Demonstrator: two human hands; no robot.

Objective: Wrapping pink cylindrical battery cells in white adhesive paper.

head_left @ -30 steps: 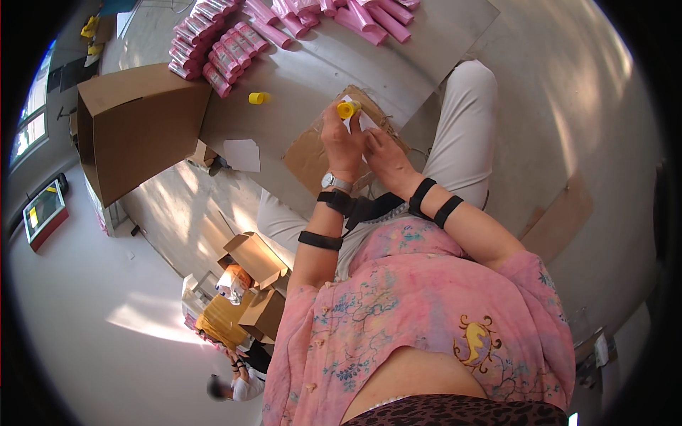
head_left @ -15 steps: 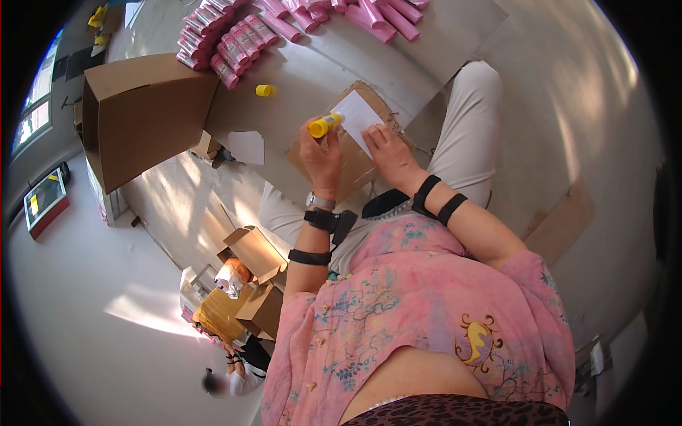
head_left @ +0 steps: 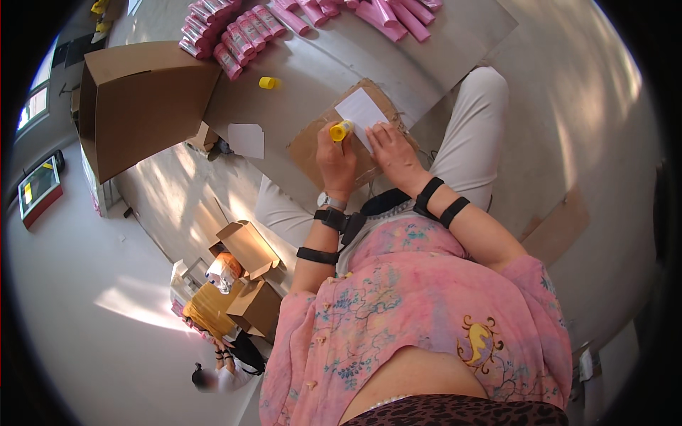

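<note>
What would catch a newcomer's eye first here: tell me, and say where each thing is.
Probably the pink rolls, massed at the top of the picture on the grey table. Next, near the centre, the bright yellow tube in the left hand, beside white paper that the right hand touches. The big brown box stands out at upper left.

My left hand [head_left: 336, 162] was curled in a grip, and my right hand [head_left: 398, 157] lay palm-down just beside it, fingers [head_left: 381, 136] extended, both forearms [head_left: 489, 238] angled inward.
</note>
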